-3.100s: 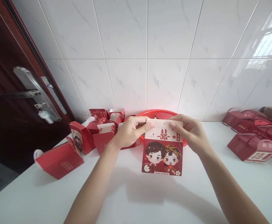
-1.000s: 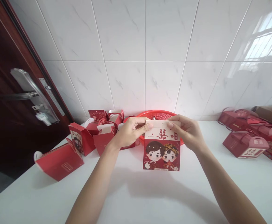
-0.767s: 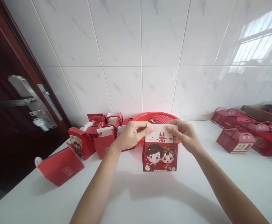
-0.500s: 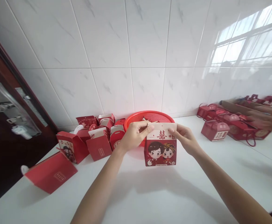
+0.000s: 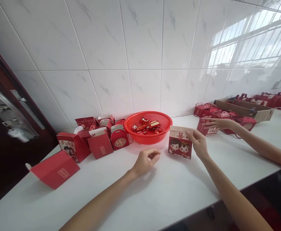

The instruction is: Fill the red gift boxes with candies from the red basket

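My right hand (image 5: 198, 142) pinches the pale top flap of a red candy box (image 5: 180, 144) between thumb and fingers. On the box's front are two cartoon figures below red lettering, and it is held upright at the table surface. To the left, my left hand (image 5: 147, 161) is loosely curled, apart from the box, with nothing visible in it. Behind both hands stands a red plastic basket (image 5: 148, 138) with wrapped candies (image 5: 145, 126) inside.
Several red boxes (image 5: 100, 146) stand at left, one lying nearest (image 5: 55, 170). At right, a co-worker's hand (image 5: 218, 124) reaches over a small box (image 5: 204, 127). Beyond it are more red boxes and a cardboard tray (image 5: 260, 114). A tiled wall (image 5: 145, 86) backs the table.
My left hand has let go of the box and moved down. My right hand has taken the box to the right, uncovering the basket. The co-worker's hand now reaches toward the small box.
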`<state>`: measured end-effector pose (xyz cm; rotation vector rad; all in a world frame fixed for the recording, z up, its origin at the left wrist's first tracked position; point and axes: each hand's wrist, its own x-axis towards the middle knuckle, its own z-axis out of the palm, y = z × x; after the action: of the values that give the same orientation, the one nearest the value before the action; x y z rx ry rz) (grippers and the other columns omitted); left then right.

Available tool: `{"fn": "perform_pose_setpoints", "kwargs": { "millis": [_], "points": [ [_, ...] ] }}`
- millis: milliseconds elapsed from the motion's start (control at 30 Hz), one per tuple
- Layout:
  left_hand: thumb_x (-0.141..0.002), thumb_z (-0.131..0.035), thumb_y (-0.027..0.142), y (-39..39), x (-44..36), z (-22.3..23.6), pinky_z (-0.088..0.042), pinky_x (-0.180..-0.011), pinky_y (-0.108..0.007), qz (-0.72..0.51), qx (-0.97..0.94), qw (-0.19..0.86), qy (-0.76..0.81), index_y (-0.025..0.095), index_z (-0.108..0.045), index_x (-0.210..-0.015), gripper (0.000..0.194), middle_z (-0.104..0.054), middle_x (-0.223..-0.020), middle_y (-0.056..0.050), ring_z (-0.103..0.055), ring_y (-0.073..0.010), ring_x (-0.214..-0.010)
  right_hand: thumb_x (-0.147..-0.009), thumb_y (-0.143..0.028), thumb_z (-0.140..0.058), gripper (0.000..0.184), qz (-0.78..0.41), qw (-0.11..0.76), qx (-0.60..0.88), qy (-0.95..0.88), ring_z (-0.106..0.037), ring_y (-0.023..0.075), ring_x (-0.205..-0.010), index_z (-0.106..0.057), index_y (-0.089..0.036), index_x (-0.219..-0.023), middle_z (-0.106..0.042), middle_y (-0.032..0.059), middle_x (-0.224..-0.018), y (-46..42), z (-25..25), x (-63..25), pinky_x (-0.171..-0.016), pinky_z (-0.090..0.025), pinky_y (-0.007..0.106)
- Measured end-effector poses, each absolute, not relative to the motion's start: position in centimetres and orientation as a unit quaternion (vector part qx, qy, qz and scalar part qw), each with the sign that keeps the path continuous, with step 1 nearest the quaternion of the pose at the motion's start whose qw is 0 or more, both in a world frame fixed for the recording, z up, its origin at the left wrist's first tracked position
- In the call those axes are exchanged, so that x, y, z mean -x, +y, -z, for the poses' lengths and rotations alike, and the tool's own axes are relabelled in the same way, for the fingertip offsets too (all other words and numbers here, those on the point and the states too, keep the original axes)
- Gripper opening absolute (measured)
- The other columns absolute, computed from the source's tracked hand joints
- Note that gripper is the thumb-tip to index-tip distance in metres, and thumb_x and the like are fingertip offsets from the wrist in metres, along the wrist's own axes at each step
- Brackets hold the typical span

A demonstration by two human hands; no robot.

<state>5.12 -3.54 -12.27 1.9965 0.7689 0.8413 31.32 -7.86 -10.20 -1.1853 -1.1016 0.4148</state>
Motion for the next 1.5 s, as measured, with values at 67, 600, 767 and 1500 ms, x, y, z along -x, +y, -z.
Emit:
{"fn": "perform_pose_setpoints", "kwargs": {
  "millis": [67,600,767,1500],
  "points": [
    [-0.086,-0.059,0.032,-4.0,-4.9,14.1,-0.055,-0.077,-0.035,-0.304,-0.795,0.415,0.322,0.017,-0.073,-0.09,0.02,-0.076,-0.09,-0.008,-0.068,-0.0218,-0.083,-0.08,-0.067,-0.069,0.049,-0.168,0.668,0.536,-0.487,-0.057,0.0179,-0.062,-0.057,-0.021,-0.069,-0.063,0.0003,-0.064,-7.5,11.4,-31.1,-0.056,-0.049,0.029],
    [-0.082,-0.057,0.027,-4.4,-5.1,15.7,-0.047,-0.07,-0.03,-0.243,-0.817,0.425,0.304,0.018,-0.073,-0.08,0.019,-0.073,-0.083,-0.006,-0.058,-0.0174,-0.072,-0.075,-0.055,-0.076,0.048,-0.227,0.543,0.608,-0.533,-0.071,0.0314,-0.097,-0.069,-0.023,-0.11,-0.078,0.0082,-0.109,-7.0,14.7,-32.7,-0.085,-0.057,0.044],
    [-0.082,-0.057,0.026,-4.5,-5.0,15.8,-0.047,-0.07,-0.029,-0.236,-0.813,0.433,0.309,0.018,-0.074,-0.081,0.019,-0.072,-0.084,-0.006,-0.058,-0.0172,-0.072,-0.062,-0.037,-0.087,0.063,-0.312,0.489,0.599,-0.551,-0.072,0.0325,-0.103,-0.064,-0.022,-0.119,-0.077,0.0088,-0.115,-7.3,15.1,-33.9,-0.088,-0.059,0.046],
    [-0.074,-0.065,0.031,-3.5,-4.1,15.5,-0.044,-0.103,-0.045,-0.43,-0.555,0.689,0.178,0.025,-0.059,-0.132,0.058,-0.064,-0.135,-0.009,-0.057,-0.0315,-0.125,-0.074,-0.041,-0.086,0.054,-0.545,0.441,0.39,-0.597,-0.073,0.0311,-0.104,-0.069,-0.017,-0.119,-0.077,0.0113,-0.114,-6.1,9.6,-27.3,-0.089,-0.06,0.042]
  ]
}}
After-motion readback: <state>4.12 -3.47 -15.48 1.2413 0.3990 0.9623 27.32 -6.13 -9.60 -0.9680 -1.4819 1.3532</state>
